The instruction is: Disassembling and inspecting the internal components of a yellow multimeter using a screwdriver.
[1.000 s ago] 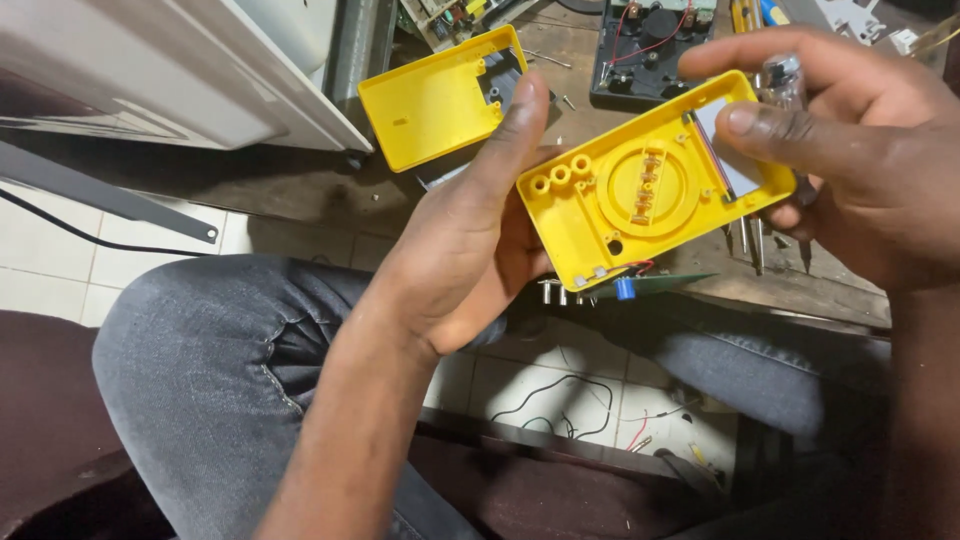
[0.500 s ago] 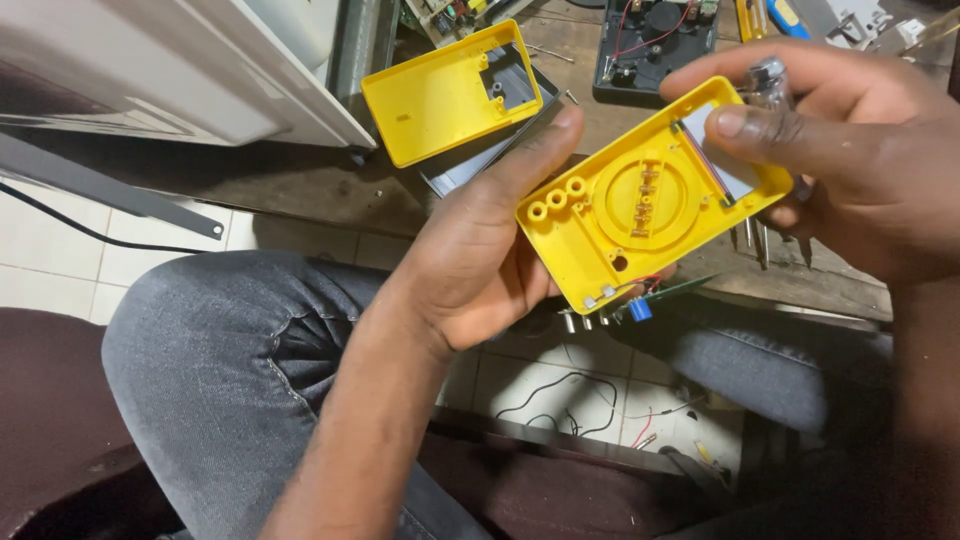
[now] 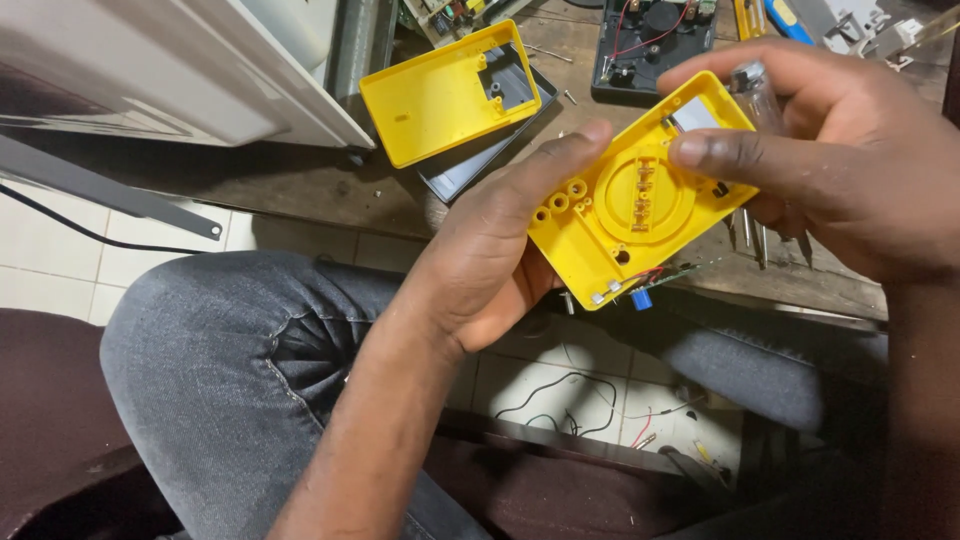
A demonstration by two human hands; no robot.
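Yellow casing between both hands' fingers

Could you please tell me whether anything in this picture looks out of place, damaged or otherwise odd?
The yellow case held by the left hand and right hand is opened up: its other yellow half lies apart on the wooden bench, and loose red wires poke from its lower edge. No breakage is visible.

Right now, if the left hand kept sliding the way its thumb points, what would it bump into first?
The left hand already cradles the yellow case half; its thumb points up and right along that case's edge. Going on, it would probably first meet the right hand fingers, though depth is unclear.
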